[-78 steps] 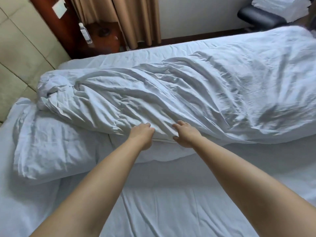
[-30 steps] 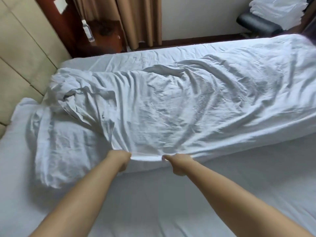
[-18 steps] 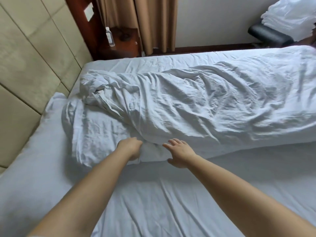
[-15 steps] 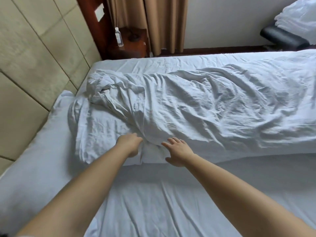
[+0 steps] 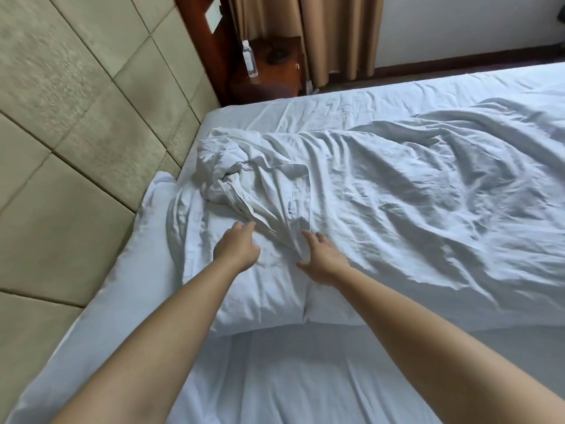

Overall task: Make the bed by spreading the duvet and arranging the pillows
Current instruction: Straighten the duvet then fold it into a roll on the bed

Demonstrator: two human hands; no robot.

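The duvet [image 5: 412, 203] lies crumpled in a long ridge along the middle of the bed [image 5: 351, 111], leaving a bare strip of sheet [image 5: 290, 377] on the near side and another on the far side; its bunched end [image 5: 232, 179] is heaped on the pillow [image 5: 260, 289]; a small label shows on a fold near that end. The pillow lies flat at the head of the bed, partly under the duvet; a second pillow [image 5: 128, 286] lies just beside it, against the padded headboard [image 5: 76, 133].

The left hand [image 5: 237, 247] reaches over the pillow with fingers loosely curled, its fingertips at the duvet's folded edge; its grip holds nothing that can be seen. The right hand [image 5: 321, 258] is spread flat, fingers straight and apart, resting on the duvet edge where it overlaps the pillow; its grip is open.

Beyond the bed stands a wooden nightstand [image 5: 269, 75]; a clear bottle [image 5: 249, 58] stands on it; brown curtains [image 5: 336, 35] hang behind, beside a white wall [image 5: 458, 26].
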